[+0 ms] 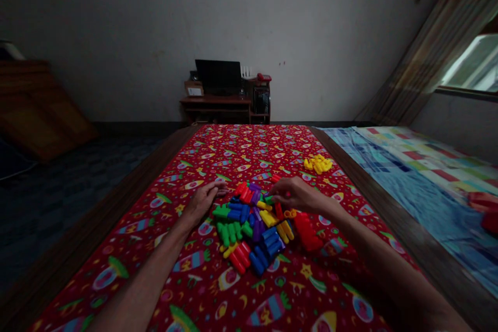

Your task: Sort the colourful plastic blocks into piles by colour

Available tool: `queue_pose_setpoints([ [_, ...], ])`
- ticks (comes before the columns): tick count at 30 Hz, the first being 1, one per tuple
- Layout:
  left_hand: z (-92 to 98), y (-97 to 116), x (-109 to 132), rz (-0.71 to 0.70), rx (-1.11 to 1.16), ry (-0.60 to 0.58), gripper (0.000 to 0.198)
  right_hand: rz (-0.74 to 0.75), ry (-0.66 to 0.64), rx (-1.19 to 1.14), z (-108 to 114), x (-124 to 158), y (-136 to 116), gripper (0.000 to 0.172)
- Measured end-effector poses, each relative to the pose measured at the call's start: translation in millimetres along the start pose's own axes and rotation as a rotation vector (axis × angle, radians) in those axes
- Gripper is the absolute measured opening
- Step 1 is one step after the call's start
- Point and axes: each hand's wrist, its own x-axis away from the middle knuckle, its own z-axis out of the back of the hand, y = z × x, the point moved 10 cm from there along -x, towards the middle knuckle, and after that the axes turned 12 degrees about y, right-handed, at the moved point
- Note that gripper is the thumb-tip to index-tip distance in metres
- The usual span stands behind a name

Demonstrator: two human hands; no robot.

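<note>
A pile of plastic building blocks lies in front of me, with blue blocks (270, 241), green blocks (229, 232), red blocks (240, 257), purple blocks (258, 225) and yellow blocks (268, 218). At its left edge my left hand (204, 199) rests on the cloth, fingers stretched toward the pile and holding nothing. Over the far right side of the pile, my right hand (293, 193) has its fingers curled, thumb and fingertips at a green building block (268, 199). Part of that block is hidden by the fingers. Just right of the pile lies a larger red block group (307, 231).
A separate heap of yellow blocks (318, 164) sits farther back on the right of the red patterned cloth (241, 148). To the right is a bed with a blue sheet (385, 181). Beyond the table's far end stands a desk (218, 99) with a monitor (218, 77).
</note>
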Motion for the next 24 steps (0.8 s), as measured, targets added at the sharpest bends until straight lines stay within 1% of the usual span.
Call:
queue_pose_setpoints([
  [1, 0.0, 0.4, 0.1, -0.003, -0.005, 0.000, 0.046, 0.076, -0.030, 0.049, -13.2, 1.1, -14.1, 0.022],
  [2, 0.0, 0.9, 0.4, -0.003, -0.006, -0.001, 0.045, 0.134, -0.051, 0.125, -25.2, 1.9, -22.5, 0.020],
  [3, -0.4, 1.2, 0.7, 0.000, -0.002, -0.002, 0.044, 0.168, -0.065, 0.209, -35.8, 2.1, -25.4, 0.018],
  [5, -0.7, 2.1, 1.3, 0.010, 0.011, -0.001, 0.041, 0.157, -0.077, 0.350, -51.0, 0.8, -19.1, 0.018],
  [6, -0.8, 2.6, 1.5, 0.014, 0.017, 0.001, 0.040, 0.127, -0.075, 0.386, -54.9, 0.0, -13.5, 0.018],
  [8, -1.5, 3.5, 2.0, 0.020, 0.020, -0.002, 0.039, 0.072, -0.069, 0.369, -56.8, -0.9, -5.1, 0.018],
  [10, -2.4, 4.2, 2.1, 0.022, 0.013, -0.011, 0.040, 0.028, -0.058, 0.235, -51.1, -2.2, 0.0, 0.020],
  [11, -3.1, 4.3, 2.2, 0.023, 0.007, -0.018, 0.040, -0.009, -0.042, 0.139, -44.7, -3.7, 4.7, 0.022],
  [13, -3.8, 4.6, 2.2, 0.021, 0.000, -0.027, 0.040, -0.115, 0.033, -0.038, -24.0, -8.0, 22.9, 0.029],
  [15, -3.8, 5.1, 2.2, 0.018, 0.000, -0.028, 0.040, -0.223, 0.169, -0.101, 5.5, -10.7, 51.7, 0.033],
  [17, -3.6, 6.1, 2.4, 0.014, 0.004, -0.025, 0.040, -0.301, 0.355, -0.018, 41.9, -6.6, 84.0, 0.032],
  [20, -3.6, 7.2, 2.9, 0.017, -0.010, -0.026, 0.040, -0.438, 0.574, 0.190, 87.9, 15.4, 130.2, 0.031],
  [22, -3.6, 7.3, 2.9, 0.021, -0.025, -0.027, 0.040, -0.539, 0.659, 0.298, 106.8, 34.5, 155.1, 0.031],
  [24, -3.1, 6.8, 2.4, 0.023, -0.031, -0.022, 0.040, -0.612, 0.719, 0.362, 117.6, 50.8, 172.4, 0.032],
])
